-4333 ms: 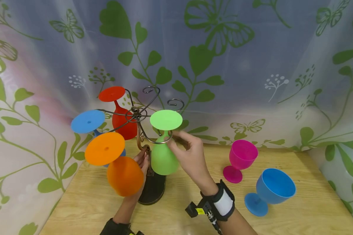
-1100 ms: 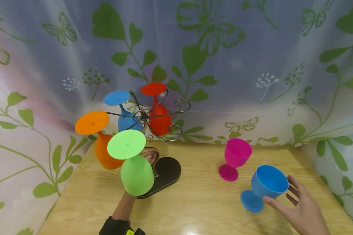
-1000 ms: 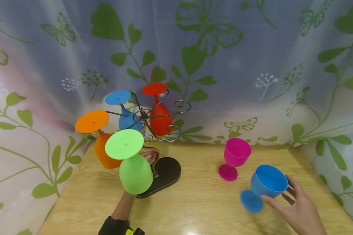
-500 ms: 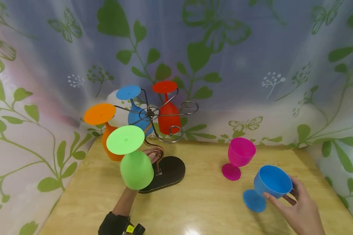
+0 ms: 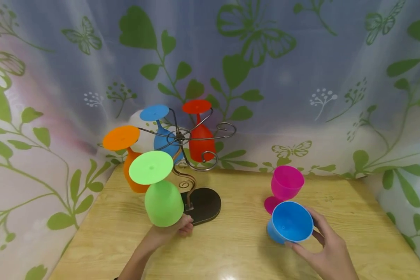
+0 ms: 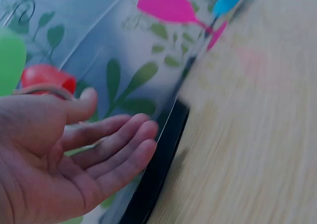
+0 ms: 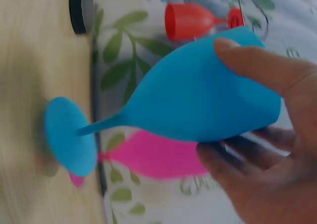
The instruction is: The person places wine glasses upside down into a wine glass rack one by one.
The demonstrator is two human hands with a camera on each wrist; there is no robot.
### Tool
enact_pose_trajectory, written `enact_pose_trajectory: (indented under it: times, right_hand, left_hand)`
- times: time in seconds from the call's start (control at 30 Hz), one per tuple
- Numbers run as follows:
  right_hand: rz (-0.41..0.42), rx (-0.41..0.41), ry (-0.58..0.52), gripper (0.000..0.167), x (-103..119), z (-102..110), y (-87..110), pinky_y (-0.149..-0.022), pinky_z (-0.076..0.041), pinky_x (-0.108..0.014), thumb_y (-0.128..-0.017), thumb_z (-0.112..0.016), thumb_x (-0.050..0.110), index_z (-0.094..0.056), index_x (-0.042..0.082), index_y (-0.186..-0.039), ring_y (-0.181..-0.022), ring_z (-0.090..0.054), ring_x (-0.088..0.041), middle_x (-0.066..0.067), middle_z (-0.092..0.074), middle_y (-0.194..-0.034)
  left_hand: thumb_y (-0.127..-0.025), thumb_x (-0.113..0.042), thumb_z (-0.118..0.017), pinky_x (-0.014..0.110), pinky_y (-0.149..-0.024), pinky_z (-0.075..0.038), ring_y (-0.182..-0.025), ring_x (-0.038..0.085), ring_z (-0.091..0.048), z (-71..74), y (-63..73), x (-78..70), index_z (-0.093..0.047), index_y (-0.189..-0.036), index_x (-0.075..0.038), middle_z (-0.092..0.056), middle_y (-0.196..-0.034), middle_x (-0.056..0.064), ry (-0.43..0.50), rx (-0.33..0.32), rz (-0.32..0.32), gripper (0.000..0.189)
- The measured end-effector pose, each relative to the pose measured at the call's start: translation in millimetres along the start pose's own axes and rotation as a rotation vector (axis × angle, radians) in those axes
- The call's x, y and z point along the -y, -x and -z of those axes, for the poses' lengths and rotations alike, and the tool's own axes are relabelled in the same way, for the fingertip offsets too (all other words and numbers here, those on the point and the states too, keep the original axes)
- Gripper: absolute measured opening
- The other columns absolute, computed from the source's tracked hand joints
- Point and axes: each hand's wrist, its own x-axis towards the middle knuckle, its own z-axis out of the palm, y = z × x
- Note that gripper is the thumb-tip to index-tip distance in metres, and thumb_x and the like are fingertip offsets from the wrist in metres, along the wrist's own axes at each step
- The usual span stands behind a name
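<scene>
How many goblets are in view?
6: orange goblet, green goblet, blue goblet and red goblet hanging on the rack; pink goblet on the table; second blue goblet in the right hand.

Pale wood-grained table, lower part of the head view; on it, black rack base (lower centre) and upright magenta goblet (right).

There are two blue stemmed goblets, one magenta goblet, one red goblet, one orange goblet, one light-green goblet, one scrolled metal rack, two hands and one wooden table.
</scene>
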Motion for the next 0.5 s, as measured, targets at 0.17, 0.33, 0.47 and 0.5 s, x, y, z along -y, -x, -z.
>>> enact_pose_trajectory:
  times: [0.17,0.33,0.47,0.5]
  right_hand:
    - [0.337,0.066,0.028,0.09,10.7,-27.0,0.6,-0.097,-0.047,-0.015,-0.078,-0.091,0.036,-0.048,0.007,-0.151,-0.123,-0.061,-0.028,-0.011,-0.059,-0.141]
    - [0.595,0.105,0.026,0.078,19.8,-54.7,4.7,-0.11,-0.034,-0.02,-0.098,-0.051,0.06,-0.049,0.002,-0.149,-0.14,-0.048,-0.024,-0.013,-0.053,-0.149]
    - [0.775,0.085,0.006,0.065,26.0,-71.8,6.3,-0.112,-0.035,-0.028,-0.103,-0.05,0.047,-0.055,-0.003,-0.143,-0.139,-0.049,-0.033,-0.021,-0.054,-0.147]
    - [0.81,0.081,0.006,0.061,27.1,-74.8,6.6,-0.113,-0.035,-0.029,-0.104,-0.049,0.044,-0.056,-0.004,-0.142,-0.138,-0.05,-0.035,-0.022,-0.054,-0.146]
  left_hand:
    - [-0.111,-0.017,-0.048,0.056,-0.095,-0.055,-0.113,0.051,-0.064,-36.7,-2.1,-17.5,-0.058,-0.125,0.019,-0.064,-0.121,0.035,-0.029,0.142,0.099,0.04]
    - [-0.112,-0.03,-0.044,0.055,-0.099,-0.052,-0.12,0.046,-0.063,-69.1,-10.6,-29.2,-0.053,-0.136,0.017,-0.062,-0.129,0.033,0.124,0.257,0.14,0.053]
    - [-0.112,-0.039,-0.041,0.046,-0.1,-0.053,-0.122,0.039,-0.063,-82.9,-14.1,-30.3,-0.048,-0.141,0.017,-0.063,-0.132,0.029,0.264,0.309,0.223,0.063]
    - [-0.112,-0.039,-0.042,0.044,-0.099,-0.054,-0.121,0.038,-0.064,-84.6,-14.3,-29.9,-0.048,-0.14,0.017,-0.063,-0.131,0.029,0.294,0.315,0.237,0.063]
